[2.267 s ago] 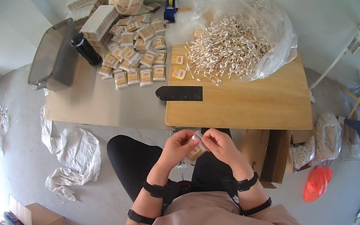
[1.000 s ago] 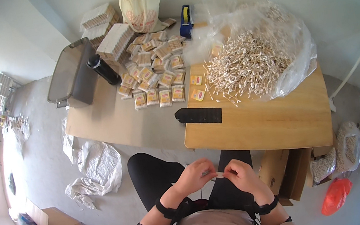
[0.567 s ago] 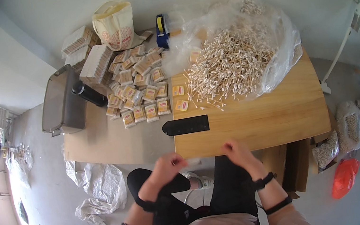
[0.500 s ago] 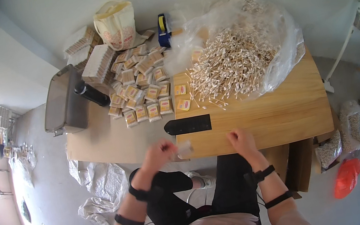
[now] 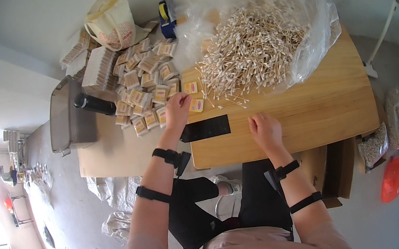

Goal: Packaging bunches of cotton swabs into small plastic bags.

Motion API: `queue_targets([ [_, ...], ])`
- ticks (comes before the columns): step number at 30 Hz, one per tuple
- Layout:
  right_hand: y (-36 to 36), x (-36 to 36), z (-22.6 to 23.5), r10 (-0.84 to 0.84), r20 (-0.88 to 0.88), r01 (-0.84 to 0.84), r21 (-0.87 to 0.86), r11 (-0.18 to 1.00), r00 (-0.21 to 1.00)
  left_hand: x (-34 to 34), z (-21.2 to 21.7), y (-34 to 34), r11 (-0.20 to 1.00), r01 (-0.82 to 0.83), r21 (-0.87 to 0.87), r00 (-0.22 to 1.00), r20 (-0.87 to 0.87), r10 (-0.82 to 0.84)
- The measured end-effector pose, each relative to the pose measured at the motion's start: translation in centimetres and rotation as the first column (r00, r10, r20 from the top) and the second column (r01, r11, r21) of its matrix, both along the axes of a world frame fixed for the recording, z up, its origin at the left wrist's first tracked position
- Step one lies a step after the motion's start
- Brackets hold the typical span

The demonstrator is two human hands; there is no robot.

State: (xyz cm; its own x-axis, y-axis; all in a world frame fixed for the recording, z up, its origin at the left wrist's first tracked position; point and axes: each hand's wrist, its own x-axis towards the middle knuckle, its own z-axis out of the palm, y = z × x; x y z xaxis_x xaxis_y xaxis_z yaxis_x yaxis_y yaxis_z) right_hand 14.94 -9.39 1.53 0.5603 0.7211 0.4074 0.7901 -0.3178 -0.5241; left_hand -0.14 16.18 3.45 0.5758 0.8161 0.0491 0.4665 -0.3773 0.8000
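Note:
My left hand reaches over the table beside two small yellow-and-white cards. The nearer card lies right at its fingertips, and the other card lies just beyond. Its fingers are pressed together; whatever they hold is hidden. My right hand is curled closed above the wooden tabletop, its contents hidden too. Between the hands lies a flat black strip. Packed cotton swab packets are heaped left of my left hand. A large pile of loose cotton swabs spills from a clear plastic bag.
At the left stand a grey translucent bin, a black cylinder and stacked packets. Behind them are a cream tote bag and a blue tape dispenser. A white lamp stand rises at the right; a red bag lies below.
My left hand has moved forward from the table's front edge to the cards. The small clear bag seen beside it earlier no longer shows. My right hand is slightly farther forward.

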Motion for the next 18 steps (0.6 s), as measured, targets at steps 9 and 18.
queue_targets([
  [9, -0.1, -0.2, -0.2, 0.024, -0.028, -0.025, -0.019, 1.0, 0.999, 8.7, -0.5, 3.7, 0.86, 0.195, 0.471, 0.914, -0.406, 0.016],
  [18, 0.0, 0.1, 0.3, 0.055, -0.08, -0.054, 0.014, 0.998, 0.995, 10.0, -3.3, 5.6, 0.919, 0.283, 0.275, 0.745, -0.666, -0.03],
])
